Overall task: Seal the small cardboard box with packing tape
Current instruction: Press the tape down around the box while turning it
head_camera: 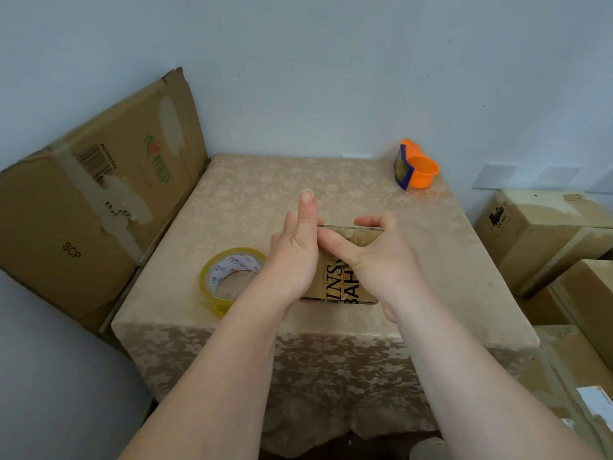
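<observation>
A small cardboard box (335, 285) with black lettering sits at the middle of the table (252, 200), between my two hands. My left hand (293, 257) presses flat against the box's left side, its fingers pointing away from me. My right hand (374, 257) lies over the top and right side, thumb across the lid and fingers curled over the far edge. A roll of clear yellowish packing tape (229, 280) lies flat on the table just left of my left wrist, with no hand on it.
An orange tape dispenser (416, 167) with a blue part stands at the table's far right corner. A large flattened carton (99, 200) leans against the wall on the left. Several stacked cartons (544, 234) stand right of the table. A patterned beige cloth covers the table.
</observation>
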The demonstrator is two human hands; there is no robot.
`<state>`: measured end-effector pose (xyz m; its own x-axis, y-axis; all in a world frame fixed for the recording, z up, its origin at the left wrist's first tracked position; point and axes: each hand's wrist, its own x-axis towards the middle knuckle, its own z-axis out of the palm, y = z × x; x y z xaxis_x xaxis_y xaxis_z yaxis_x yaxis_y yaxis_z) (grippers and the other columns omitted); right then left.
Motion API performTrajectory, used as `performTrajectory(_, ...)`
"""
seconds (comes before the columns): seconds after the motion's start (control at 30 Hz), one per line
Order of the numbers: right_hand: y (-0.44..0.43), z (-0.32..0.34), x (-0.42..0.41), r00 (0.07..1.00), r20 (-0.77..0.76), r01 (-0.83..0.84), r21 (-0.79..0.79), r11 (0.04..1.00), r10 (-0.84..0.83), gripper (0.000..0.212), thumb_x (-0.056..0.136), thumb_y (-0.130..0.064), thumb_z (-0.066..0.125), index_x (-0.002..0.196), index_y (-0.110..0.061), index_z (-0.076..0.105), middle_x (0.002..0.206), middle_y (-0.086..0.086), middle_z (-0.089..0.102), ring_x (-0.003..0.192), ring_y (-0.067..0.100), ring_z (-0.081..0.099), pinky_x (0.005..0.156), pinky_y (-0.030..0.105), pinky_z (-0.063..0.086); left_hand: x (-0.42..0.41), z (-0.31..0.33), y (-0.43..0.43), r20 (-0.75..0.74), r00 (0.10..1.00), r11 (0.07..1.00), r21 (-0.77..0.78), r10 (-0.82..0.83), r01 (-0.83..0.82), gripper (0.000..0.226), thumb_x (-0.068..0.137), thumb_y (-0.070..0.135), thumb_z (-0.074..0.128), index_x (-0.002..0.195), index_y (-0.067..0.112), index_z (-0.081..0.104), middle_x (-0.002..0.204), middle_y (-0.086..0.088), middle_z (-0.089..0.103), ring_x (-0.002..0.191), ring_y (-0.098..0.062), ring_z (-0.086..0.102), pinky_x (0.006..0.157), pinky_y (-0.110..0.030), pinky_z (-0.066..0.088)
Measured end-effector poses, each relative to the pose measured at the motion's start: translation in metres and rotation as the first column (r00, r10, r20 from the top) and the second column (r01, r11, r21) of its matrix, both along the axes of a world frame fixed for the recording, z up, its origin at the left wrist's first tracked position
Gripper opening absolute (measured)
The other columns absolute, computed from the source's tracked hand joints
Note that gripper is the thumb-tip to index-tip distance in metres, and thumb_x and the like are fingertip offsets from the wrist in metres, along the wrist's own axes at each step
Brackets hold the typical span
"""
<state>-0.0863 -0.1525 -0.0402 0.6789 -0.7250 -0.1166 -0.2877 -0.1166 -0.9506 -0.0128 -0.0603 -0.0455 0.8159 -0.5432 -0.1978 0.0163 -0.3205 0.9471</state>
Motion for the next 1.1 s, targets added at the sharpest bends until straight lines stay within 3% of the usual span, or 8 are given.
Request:
performTrajectory(0.27,-0.010,-0.001,-0.014,0.972,-0.092,-0.222,-0.072,0.972,0.215,0.084,0.049,-0.046,0.089,0.117,-0.032,0.042,0.113,-0.002,0.060,0.103,0.016,0.059,0.091,0.041,0.051,0.002,0.002,0.000,-0.030,0.999,1.000,-0.001,-0.018,0.018,0.101,0.044,0.102,0.008,0.103,0.039,0.060,0.117,-0.006,0.064,0.110,-0.025,0.061,0.100,-0.052,0.044)
performTrajectory(0.4,-0.012,0.002,-0.015,0.976,-0.070,-0.202,0.077,0.976,0.208,0.068,0.062,-0.078,0.060,0.114,-0.036,0.043,0.114,-0.004,0.063,0.102,0.018,0.063,0.083,0.043,0.055,0.001,0.001,-0.001,-0.007,1.000,1.000,-0.005,-0.023,0.023,0.099,0.049,0.100,0.007,0.110,0.040,0.058,0.123,-0.004,0.060,0.117,-0.023,0.055,0.104,-0.052,0.040)
performTrajectory(0.5,-0.010,0.000,-0.009,0.989,-0.049,-0.144,-0.057,0.988,0.141,0.060,0.075,-0.075,0.048,0.114,-0.029,0.046,0.111,-0.004,0.063,0.100,0.018,0.063,0.087,0.046,0.054,0.000,0.001,-0.002,-0.006,1.000,1.000,0.004,-0.027,0.027,0.099,0.049,0.101,0.010,0.111,0.041,0.058,0.122,-0.004,0.061,0.116,-0.023,0.056,0.102,-0.052,0.041)
performTrajectory(0.57,-0.007,-0.001,-0.007,0.991,-0.047,-0.134,-0.149,0.980,0.128,0.058,0.077,-0.070,0.052,0.115,-0.026,0.047,0.108,-0.003,0.063,0.100,0.018,0.062,0.088,0.043,0.052,0.001,0.002,-0.001,-0.008,1.000,1.000,0.005,-0.019,0.019,0.099,0.050,0.100,0.011,0.112,0.038,0.058,0.120,-0.003,0.062,0.114,-0.023,0.058,0.100,-0.051,0.044)
performTrajectory(0.7,-0.011,0.000,-0.011,0.981,-0.066,-0.193,-0.168,0.967,0.184,0.055,0.076,-0.058,0.064,0.116,-0.026,0.045,0.105,-0.001,0.063,0.097,0.018,0.061,0.086,0.039,0.051,0.002,0.003,0.000,0.007,1.000,1.000,0.014,-0.021,0.021,0.092,0.060,0.095,0.010,0.112,0.035,0.056,0.118,-0.001,0.062,0.112,-0.020,0.057,0.100,-0.049,0.044)
performTrajectory(0.9,-0.017,-0.004,-0.019,0.946,-0.118,-0.317,-0.149,0.936,0.302,0.079,0.057,-0.045,0.086,0.120,-0.032,0.040,0.113,-0.003,0.061,0.102,0.015,0.061,0.092,0.040,0.051,0.003,0.004,0.001,0.002,1.000,0.999,0.040,-0.031,0.031,0.092,0.056,0.096,0.012,0.109,0.035,0.057,0.113,-0.001,0.065,0.108,-0.021,0.060,0.097,-0.050,0.046)
performTrajectory(0.97,-0.016,-0.005,-0.020,0.946,-0.099,-0.320,-0.112,0.941,0.310,0.074,0.063,-0.056,0.078,0.121,-0.032,0.039,0.113,-0.005,0.062,0.103,0.014,0.061,0.092,0.041,0.052,0.003,0.002,0.001,0.001,1.000,0.998,0.050,-0.029,0.029,0.100,0.053,0.098,0.012,0.118,0.035,0.054,0.123,-0.002,0.060,0.116,-0.023,0.055,0.101,-0.051,0.043)
performTrajectory(1.1,-0.012,-0.005,-0.015,0.974,-0.019,-0.224,-0.019,0.974,0.224,0.056,0.076,-0.078,0.037,0.108,-0.032,0.046,0.106,-0.004,0.064,0.099,0.018,0.063,0.088,0.050,0.053,0.003,0.000,-0.001,-0.018,1.000,0.998,0.060,-0.022,0.023,0.116,0.043,0.104,0.015,0.138,0.042,0.038,0.151,-0.001,0.038,0.139,-0.025,0.034,0.111,-0.055,0.030)
